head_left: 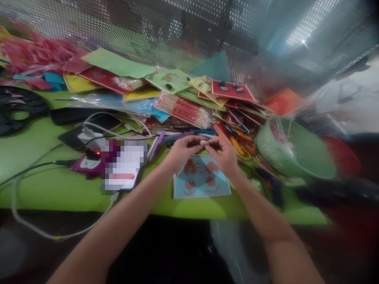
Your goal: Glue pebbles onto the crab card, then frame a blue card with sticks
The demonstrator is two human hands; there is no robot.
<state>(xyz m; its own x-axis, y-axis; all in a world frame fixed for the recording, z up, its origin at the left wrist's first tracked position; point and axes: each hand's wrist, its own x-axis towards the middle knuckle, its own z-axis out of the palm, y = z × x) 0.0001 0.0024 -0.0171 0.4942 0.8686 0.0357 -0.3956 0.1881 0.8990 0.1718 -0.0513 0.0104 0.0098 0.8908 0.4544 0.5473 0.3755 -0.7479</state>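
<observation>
My left hand [184,150] and my right hand [225,156] meet over the middle of the green table [160,205]. Between their fingertips is a small pale, rounded piece [203,143], pinched from both sides; it is too small and blurred to name. Just below my hands lies a light-blue card [201,192] with several orange-brown flower shapes on it. My wrists and fingers cover part of its upper edge.
Left of my arms, a phone [126,165] is cabled near a purple power strip [85,165]. Behind lie a pack of sticks [180,110], decorated cards [232,90] and yellow-handled scissors [241,146]. A green bowl [316,157] stands at right, a black reel [32,106] far left.
</observation>
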